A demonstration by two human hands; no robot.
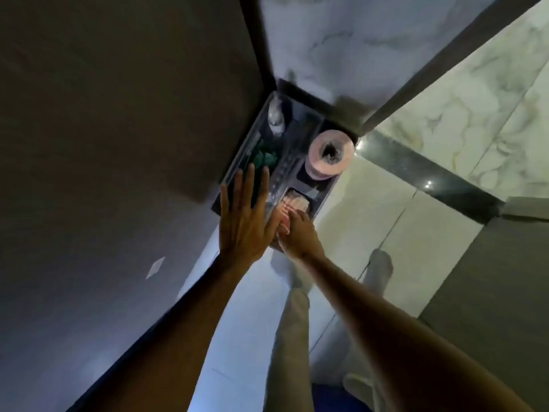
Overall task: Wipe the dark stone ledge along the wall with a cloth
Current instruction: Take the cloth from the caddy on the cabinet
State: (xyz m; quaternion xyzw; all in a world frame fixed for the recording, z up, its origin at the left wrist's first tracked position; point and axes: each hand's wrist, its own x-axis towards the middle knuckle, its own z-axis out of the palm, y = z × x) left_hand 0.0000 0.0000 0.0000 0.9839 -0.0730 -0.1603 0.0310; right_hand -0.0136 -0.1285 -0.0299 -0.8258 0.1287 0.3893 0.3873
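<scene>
I see my left hand spread flat and empty over the dark stone ledge, beside a pink toilet-paper roll. My right hand grips a pale pink cloth at the ledge's near edge.

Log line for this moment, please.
left hand: open, flat by tray | right hand: on pink cloth | ledge: untouched

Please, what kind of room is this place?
Probably a bathroom or toilet room: a toilet paper roll stands in a clear organizer tray in the corner, with marble-look wall tiles and a dark stone ledge.
</scene>
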